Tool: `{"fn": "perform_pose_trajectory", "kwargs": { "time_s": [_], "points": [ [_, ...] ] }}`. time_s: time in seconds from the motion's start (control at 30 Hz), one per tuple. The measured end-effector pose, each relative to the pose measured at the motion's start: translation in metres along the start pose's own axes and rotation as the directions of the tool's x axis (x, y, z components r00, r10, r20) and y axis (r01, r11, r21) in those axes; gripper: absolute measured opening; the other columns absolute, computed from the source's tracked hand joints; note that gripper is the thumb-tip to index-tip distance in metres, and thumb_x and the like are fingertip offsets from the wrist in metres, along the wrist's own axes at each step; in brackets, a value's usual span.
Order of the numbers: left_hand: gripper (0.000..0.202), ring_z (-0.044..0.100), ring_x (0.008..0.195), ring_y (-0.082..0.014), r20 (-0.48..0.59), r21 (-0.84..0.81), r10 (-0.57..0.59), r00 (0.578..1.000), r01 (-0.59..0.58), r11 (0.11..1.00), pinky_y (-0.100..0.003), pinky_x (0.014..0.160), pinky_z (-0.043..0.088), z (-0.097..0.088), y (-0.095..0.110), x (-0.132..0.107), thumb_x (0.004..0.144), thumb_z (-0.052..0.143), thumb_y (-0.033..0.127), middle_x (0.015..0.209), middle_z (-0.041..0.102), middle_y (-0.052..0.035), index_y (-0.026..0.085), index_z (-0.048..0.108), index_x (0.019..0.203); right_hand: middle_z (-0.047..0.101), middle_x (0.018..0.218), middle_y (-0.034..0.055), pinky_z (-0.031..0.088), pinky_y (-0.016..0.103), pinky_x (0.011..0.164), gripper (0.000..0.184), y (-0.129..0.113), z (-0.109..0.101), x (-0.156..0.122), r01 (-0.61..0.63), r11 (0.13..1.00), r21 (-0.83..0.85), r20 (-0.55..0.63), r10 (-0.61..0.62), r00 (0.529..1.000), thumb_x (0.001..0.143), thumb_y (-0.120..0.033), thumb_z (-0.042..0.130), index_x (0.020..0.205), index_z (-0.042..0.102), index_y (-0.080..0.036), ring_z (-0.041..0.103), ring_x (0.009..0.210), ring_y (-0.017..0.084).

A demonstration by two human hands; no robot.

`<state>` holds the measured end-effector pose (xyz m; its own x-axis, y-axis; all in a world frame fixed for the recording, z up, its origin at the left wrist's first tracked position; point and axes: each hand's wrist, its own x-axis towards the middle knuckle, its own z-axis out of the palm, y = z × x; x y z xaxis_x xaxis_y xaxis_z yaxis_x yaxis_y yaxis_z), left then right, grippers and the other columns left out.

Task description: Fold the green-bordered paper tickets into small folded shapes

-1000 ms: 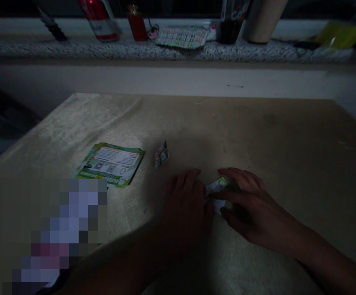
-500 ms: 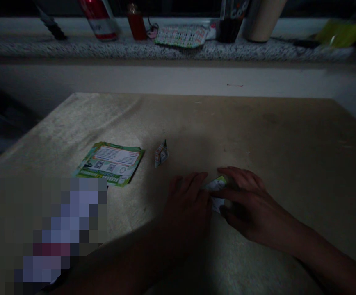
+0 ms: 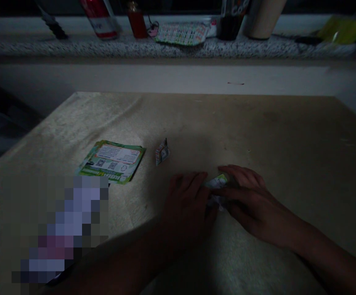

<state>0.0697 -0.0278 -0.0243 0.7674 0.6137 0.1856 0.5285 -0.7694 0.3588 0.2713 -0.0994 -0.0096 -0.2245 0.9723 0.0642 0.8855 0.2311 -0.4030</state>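
Note:
A small folded paper (image 3: 217, 181), white with a green edge, lies on the table between my two hands. My left hand (image 3: 188, 200) presses down at its left side, fingers bent and thumb beside the near edge. From the right, my right hand (image 3: 253, 209) grips it, with the index finger laid across the top and the thumb at the near side. The fingers hide much of the paper. Beyond my left hand stands a small folded paper piece (image 3: 162, 153). A stack of green and white leaflets (image 3: 113, 162) lies farther left.
The beige tabletop (image 3: 273, 135) reaches back to a wall under a granite sill (image 3: 73, 50). On the sill stand a red can (image 3: 99, 18), a small red bottle (image 3: 137, 22), a dark drink bottle (image 3: 230, 20) and a patterned packet (image 3: 181, 33). A pixelated area covers the left front.
My left thumb has moved right along the near edge of the folded paper, toward my right thumb. Less of the paper's near part shows. The view has shifted slightly.

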Motion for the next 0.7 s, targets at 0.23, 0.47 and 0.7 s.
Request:
{"fn": "perform_pose_trajectory", "kwargs": {
  "time_s": [0.23, 0.47, 0.7],
  "points": [
    [0.039, 0.054, 0.124, -0.0346, -0.002, -0.015, -0.023, 1.0, 0.023, 1.0, -0.058, 0.106, 0.034, 0.002, 0.0, 0.003, 0.09, 0.059, 0.05, 0.138, 0.061, -0.0151, 0.016, 0.069, 0.106, 0.047, 0.148, 0.009, 0.032, 0.061, 0.112, 0.045, 0.001, 0.0, 0.001, 0.012, 1.0, 0.013, -0.005, -0.012, 1.0, 0.083, -0.01, 0.059, 0.121, 0.07, -0.031, 0.038, 0.14, 0.034],
    [0.029, 0.05, 0.129, -0.0312, 0.022, -0.135, -0.048, 0.999, 0.051, 0.99, -0.053, 0.109, 0.032, -0.005, -0.005, 0.001, 0.085, 0.067, 0.043, 0.143, 0.057, -0.0104, 0.021, 0.069, 0.104, 0.047, 0.148, 0.007, 0.034, 0.061, 0.11, 0.048, 0.001, 0.002, 0.002, 0.012, 1.0, 0.001, -0.026, -0.012, 1.0, 0.082, -0.015, 0.065, 0.125, 0.069, -0.036, 0.04, 0.139, 0.035],
    [0.018, 0.05, 0.129, -0.0292, 0.053, -0.176, -0.109, 0.993, 0.117, 0.977, -0.052, 0.111, 0.032, -0.007, -0.005, 0.004, 0.08, 0.068, 0.027, 0.141, 0.057, -0.0084, 0.022, 0.07, 0.097, 0.05, 0.144, 0.0074, 0.035, 0.059, 0.109, 0.044, -0.001, 0.005, 0.003, -0.003, 1.0, -0.005, -0.068, 0.003, 0.998, 0.082, -0.02, 0.07, 0.122, 0.071, -0.038, 0.043, 0.137, 0.034]
  ]
}}
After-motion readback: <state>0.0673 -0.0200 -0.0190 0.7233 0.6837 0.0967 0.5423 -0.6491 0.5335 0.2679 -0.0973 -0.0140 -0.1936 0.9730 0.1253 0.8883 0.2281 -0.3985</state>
